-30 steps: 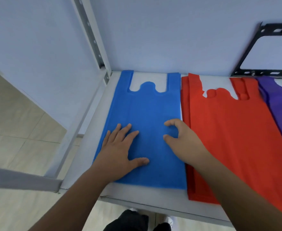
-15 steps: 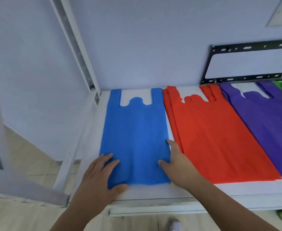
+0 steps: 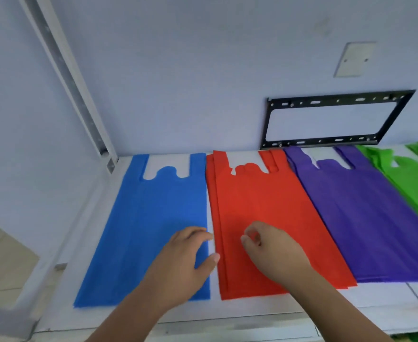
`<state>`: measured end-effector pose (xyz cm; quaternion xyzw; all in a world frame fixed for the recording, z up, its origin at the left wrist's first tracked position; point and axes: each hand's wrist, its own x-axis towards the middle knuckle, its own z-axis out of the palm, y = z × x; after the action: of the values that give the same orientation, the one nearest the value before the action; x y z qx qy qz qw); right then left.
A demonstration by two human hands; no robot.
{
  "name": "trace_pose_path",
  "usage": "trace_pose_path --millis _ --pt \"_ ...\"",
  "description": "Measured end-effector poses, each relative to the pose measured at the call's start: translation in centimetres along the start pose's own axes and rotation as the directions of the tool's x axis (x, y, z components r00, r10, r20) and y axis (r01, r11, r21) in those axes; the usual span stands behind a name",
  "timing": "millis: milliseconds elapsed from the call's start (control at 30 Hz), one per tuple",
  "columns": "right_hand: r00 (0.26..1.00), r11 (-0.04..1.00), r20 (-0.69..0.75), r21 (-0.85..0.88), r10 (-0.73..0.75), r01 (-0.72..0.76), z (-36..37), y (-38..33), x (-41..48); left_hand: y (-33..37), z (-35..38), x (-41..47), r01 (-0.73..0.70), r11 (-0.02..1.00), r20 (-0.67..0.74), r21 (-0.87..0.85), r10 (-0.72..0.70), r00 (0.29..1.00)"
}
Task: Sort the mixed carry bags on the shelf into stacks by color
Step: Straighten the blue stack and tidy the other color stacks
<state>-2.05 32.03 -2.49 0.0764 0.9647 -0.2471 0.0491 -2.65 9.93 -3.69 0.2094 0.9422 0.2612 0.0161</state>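
On the white shelf, both hands hover empty, left hand over the flat blue fabric bag stack, right hand curled over the red fabric stack, likely squaring edges next.

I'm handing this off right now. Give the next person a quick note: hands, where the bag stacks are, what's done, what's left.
Left hand: open, empty, over the right edge of the blue stack.
Right hand: fingers curled loosely over the red stack; whether it pinches a bag cannot be told.
Stacks on the shelf, left to right: blue, red, purple stack, green stack, the last cut off by the frame edge.
Done: every bag in view lies flat in a one-colour stack.
Left: the red stack's edges are fanned, so squaring it up seems worthwhile; check beyond the green for unsorted bags.
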Motion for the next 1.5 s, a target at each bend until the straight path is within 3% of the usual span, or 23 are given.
trace_pose_path --millis 133,300,433,567,767,833,933,1000,1067,1167,1233,1333,1400,1500 --pt "0.998 1.0 -0.065 -0.014 -0.016 0.015 -2.8 6.5 1.8 3.6 3.5 5.0 -0.041 0.993 0.053 0.115 0.036 0.998" --pt "0.996 0.999 -0.075 -0.015 -0.042 0.041 -4.8 11.4 4.1 4.2 6.3 8.7 0.107 0.978 0.125 0.18 -0.131 0.983" --pt "0.987 0.987 -0.041 -0.049 -0.154 0.152 -4.3 11.6 6.3 3.5 5.2 11.9 0.325 0.945 -0.002 -0.037 -0.326 0.945" --pt "0.978 0.976 0.066 -0.082 -0.196 0.201 -2.5 11.5 7.1 2.8 2.9 18.1 0.524 0.814 0.074 -0.251 -0.523 0.849" --pt "0.981 0.981 0.067 -0.059 -0.18 0.184 -2.3 11.5 7.4 1.1 1.7 26.2 0.619 0.665 0.049 -0.417 -0.664 0.746" --pt "0.985 0.985 0.07 -0.059 -0.158 0.162 -2.2 11.3 7.4 0.5 1.6 27.9 0.642 0.627 0.138 -0.442 -0.66 0.739" --pt "0.988 0.988 0.072 -0.056 -0.139 0.143 -2.2 11.0 7.4 -0.2 1.3 29.0 0.627 0.577 0.322 -0.523 -0.547 0.773" --pt "0.99 0.99 0.073 -0.057 -0.123 0.128 -2.1 10.9 7.3 -0.1 0.7 29.3 0.528 0.564 0.349 -0.635 -0.4 0.847" --pt "0.991 0.991 0.06 -0.056 -0.122 0.126 -2.0 10.8 7.3 0.0 0.5 29.4 0.384 0.516 0.244 -0.766 -0.319 0.916" --pt "0.992 0.993 0.067 -0.037 -0.111 0.114 -2.0 10.7 7.2 -1.0 1.1 29.4 0.195 0.503 -0.005 -0.842 -0.37 0.929" --pt "0.991 0.992 0.062 -0.037 -0.116 0.118 -1.9 10.7 7.2 -1.8 1.3 29.3 0.168 0.592 -0.109 -0.788 -0.403 0.909" --pt "0.991 0.992 0.063 -0.039 -0.114 0.117 -1.8 10.8 7.2 -2.6 1.6 28.6 0.363 0.814 -0.142 -0.454 -0.468 0.872" --pt "0.991 0.992 0.064 -0.045 -0.116 0.119 -1.8 10.8 7.1 -3.0 2.1 27.4 0.386 0.883 -0.136 -0.267 -0.432 0.892" --pt "0.991 0.991 0.057 -0.044 -0.122 0.125 -1.7 10.8 7.0 -4.7 3.3 24.3 0.279 0.96 -0.086 -0.026 -0.28 0.956"
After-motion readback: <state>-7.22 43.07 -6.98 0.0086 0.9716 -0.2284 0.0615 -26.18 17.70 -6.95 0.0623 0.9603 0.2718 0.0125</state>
